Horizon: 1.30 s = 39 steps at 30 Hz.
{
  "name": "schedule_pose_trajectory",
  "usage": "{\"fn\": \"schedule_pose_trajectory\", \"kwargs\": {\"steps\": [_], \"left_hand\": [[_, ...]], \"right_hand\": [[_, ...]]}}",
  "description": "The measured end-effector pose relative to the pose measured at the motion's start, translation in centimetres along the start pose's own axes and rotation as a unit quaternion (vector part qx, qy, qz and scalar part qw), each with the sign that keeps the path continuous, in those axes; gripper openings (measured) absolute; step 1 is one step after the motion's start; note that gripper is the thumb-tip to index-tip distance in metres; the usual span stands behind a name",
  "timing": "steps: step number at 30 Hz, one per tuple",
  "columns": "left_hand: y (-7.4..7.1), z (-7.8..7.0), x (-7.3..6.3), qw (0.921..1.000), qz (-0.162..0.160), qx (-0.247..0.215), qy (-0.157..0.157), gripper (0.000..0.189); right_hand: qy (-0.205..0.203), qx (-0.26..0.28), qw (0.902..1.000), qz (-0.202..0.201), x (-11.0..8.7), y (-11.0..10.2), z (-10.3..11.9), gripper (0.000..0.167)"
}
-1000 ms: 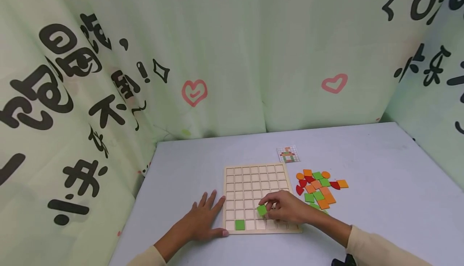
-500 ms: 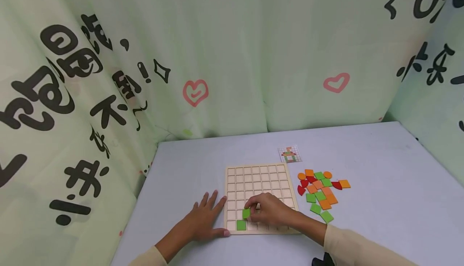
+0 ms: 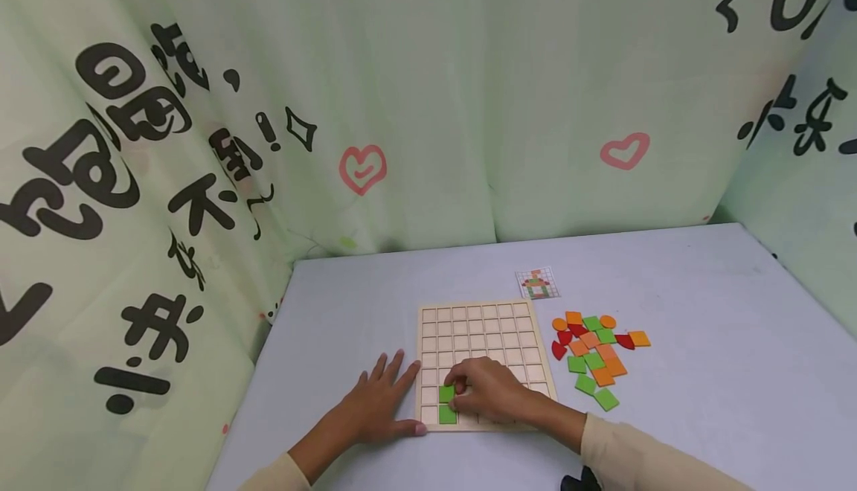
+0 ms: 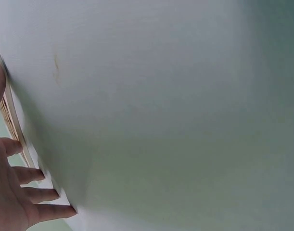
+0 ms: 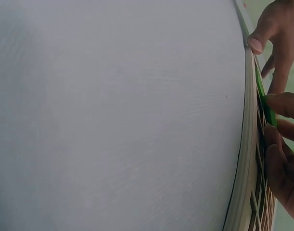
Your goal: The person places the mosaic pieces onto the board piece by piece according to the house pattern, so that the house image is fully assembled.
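At the bottom of the frame, your beige cloth sleeves reach in over the smooth, pale lavender tabletop. Your left hand lies flat, fingers straight and spread, thumb and index finger touching the left edge of the square, pale wooden grid board. Your right hand bends its fingers and pinches a flat, bright green square tile at lower centre, second column from the left, second row up; whether it sits fully down, you cannot tell. Just below it lies a matching green tile. Right of the board spread loose, flat orange, green and red pieces: squares, circles and curved-edged wedges. Beyond stands out a small white card, printed with a grid and a coloured-block figure. Farthest, the soft-folded pale green curtain bears pink heart outlines and thick black characters, slanted and hard to read; an exclamation mark is clear at upper left.
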<state>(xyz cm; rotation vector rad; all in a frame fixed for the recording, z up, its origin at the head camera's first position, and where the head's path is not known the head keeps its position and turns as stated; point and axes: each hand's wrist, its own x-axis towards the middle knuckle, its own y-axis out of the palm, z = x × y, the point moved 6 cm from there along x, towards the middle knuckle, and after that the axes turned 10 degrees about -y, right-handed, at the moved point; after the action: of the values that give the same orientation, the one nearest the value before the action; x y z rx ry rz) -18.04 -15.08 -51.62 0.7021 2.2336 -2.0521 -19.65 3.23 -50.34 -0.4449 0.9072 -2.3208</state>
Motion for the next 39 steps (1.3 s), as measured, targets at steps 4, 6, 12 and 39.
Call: {"fn": "schedule_pose_trajectory", "kwargs": {"steps": [4,6,12,39], "left_hand": [[0.12,0.06,0.05,1.0,0.001,0.0,-0.001,0.104],[0.16,0.08,0.09,1.0,0.0,0.0,0.0,0.104],[0.01,0.1,0.2,1.0,-0.003,-0.004,0.006,0.103],[-0.12,-0.13,0.05,1.0,0.007,-0.003,-0.001,0.103]], "right_hand": [[0.004,0.001,1.0,0.006,0.12,0.12,-0.14,0.023],[0.003,0.002,1.0,0.006,0.23,0.13,-0.23,0.021],[-0.005,0.0,1.0,0.004,0.5,-0.08,-0.29,0.018],[0.003,-0.047,0.9988,-0.011,0.77,-0.21,0.25,0.013]]}}
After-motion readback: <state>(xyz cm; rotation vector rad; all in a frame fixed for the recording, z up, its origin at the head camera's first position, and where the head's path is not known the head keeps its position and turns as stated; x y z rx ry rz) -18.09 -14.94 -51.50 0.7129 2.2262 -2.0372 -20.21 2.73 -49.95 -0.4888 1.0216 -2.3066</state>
